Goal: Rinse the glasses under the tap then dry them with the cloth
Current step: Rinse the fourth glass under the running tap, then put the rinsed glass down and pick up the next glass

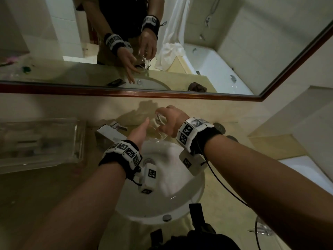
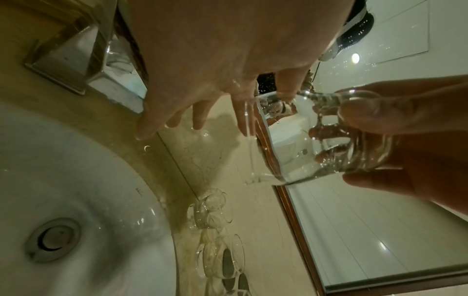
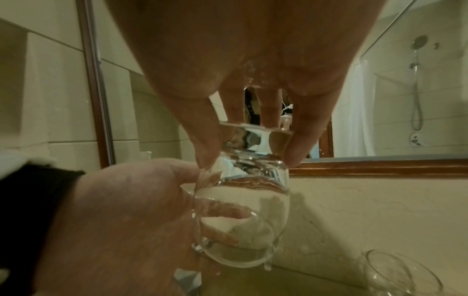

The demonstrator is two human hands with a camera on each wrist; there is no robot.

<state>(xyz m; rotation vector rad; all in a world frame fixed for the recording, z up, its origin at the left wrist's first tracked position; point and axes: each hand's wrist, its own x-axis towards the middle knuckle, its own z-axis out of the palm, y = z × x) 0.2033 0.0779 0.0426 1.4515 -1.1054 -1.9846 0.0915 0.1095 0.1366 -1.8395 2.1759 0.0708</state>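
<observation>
right hand [image 1: 171,121] fingers [image 3: 207,148] pinch a wet glass [image 3: 243,210] by its base, mouth down, frame centre above the sink [image 1: 180,204]. left hand [image 1: 138,132] flat, fingers spread, beside it. rinse looks done for this one; drying not started, cloth not seen. more glasses [image 2: 215,230] wait on the worktop [image 1: 45,195].

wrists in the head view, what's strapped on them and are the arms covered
Both forearms are bare, no sleeves. Each wrist wears a black band ringed with white blocks printed with black square markers. A white marker-tagged box hangs under each wrist. A thin black cable runs back from the right band.
</observation>
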